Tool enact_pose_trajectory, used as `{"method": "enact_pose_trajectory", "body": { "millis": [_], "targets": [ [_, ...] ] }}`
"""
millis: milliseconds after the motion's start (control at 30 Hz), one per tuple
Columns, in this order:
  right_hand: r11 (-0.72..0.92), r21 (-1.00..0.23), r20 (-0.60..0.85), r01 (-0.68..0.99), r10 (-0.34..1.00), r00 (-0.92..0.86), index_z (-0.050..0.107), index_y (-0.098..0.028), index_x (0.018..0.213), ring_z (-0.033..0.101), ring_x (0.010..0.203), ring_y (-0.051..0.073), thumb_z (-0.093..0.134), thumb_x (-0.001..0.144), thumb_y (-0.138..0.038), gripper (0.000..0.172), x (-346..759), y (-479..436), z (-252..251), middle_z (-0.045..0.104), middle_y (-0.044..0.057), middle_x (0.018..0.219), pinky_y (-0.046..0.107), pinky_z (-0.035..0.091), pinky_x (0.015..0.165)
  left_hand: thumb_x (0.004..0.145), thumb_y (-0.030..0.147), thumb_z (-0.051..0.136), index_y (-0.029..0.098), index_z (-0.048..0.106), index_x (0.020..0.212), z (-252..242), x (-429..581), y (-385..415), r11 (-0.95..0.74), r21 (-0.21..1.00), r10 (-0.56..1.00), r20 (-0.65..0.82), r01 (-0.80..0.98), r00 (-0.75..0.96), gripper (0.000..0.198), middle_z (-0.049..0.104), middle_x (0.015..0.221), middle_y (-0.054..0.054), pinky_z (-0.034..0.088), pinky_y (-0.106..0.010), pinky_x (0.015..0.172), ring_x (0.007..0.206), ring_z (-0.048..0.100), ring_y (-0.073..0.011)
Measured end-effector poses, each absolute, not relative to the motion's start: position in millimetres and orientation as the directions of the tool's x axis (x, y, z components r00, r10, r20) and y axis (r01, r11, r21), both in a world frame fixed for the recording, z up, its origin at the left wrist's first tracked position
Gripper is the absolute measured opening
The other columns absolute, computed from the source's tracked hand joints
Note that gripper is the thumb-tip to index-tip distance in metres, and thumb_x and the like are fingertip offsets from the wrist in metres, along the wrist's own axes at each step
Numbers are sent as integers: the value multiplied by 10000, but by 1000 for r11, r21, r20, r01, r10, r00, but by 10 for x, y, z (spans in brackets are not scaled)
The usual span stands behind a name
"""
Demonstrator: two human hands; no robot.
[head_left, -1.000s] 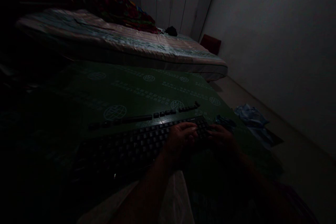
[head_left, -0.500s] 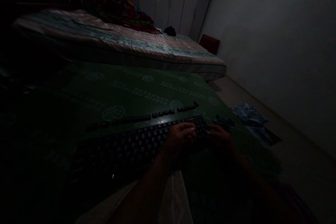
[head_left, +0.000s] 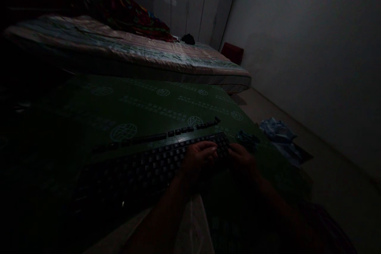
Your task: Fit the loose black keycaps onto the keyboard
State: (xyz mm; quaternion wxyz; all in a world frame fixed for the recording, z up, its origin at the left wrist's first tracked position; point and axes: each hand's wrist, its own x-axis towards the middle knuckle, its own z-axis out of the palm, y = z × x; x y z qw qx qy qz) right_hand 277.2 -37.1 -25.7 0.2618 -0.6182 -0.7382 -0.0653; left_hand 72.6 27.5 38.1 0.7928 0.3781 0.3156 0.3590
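Since earlier frame, scene shifted slightly leftward in view; both hands kept at keyboard (head_left: 149,166). Left hand (head_left: 197,158) held over keyboard's right part, thumb and fingertips drawn together; whether anything is pinched cannot be told. Right hand (head_left: 244,158) placed at keyboard's right end, fingers curled, grip lost in darkness. Keyboard black, long, set with small square keys. Beyond it, loose black keys (head_left: 177,131) lined up on green counter (head_left: 208,105), printed with pale globes.

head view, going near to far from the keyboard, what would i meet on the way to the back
Keyboard → row of loose black keys → bed → tall pale panels
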Motion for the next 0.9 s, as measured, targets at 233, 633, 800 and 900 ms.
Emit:
{"method": "enact_pose_trajectory", "body": {
  "millis": [233, 633, 800, 900],
  "targets": [
    [270, -75, 558, 960, 809, -184, 636, -168, 1087, 508, 1188, 280, 472, 890, -255, 271, 2702, -442, -271, 630, 147, 1156, 470, 491, 932, 561, 276, 762, 124, 674, 759, 393, 723, 269, 462, 824, 807, -238, -327, 541, 265, 615, 582, -2, 381, -177, 459, 452, 505, -62],
    [204, -68, 547, 977, 826, -135, 630, -138, 1105, 502, 1192, 299, 441, 906, -272, 305, 2595, -478, -258, 605, 164, 1197, 479, 473, 943, 552, 262, 770, 117, 662, 761, 387, 727, 283, 486, 807, 794, -248, -336, 554, 277, 610, 568, 3, 367, -163, 445, 430, 494, -51],
    [97, -333, 574, 938, 810, 120, 610, -164, 1121, 572, 1077, 272, 423, 911, -331, 327, 2685, -484, -317, 602, 168, 1160, 467, 496, 895, 572, 268, 762, 119, 669, 764, 395, 726, 283, 465, 824, 805, -242, -324, 542, 261, 613, 585, -4, 375, -167, 458, 461, 509, -59],
    [88, -438, 550, 894, 813, 190, 620, -201, 1057, 598, 1007, 236, 431, 914, -338, 274, 2742, -483, -331, 628, 124, 1079, 418, 508, 871, 566, 278, 763, 122, 669, 756, 372, 733, 293, 461, 828, 813, -248, -320, 527, 264, 611, 575, 0, 378, -171, 455, 447, 508, -60]
  ]
}}
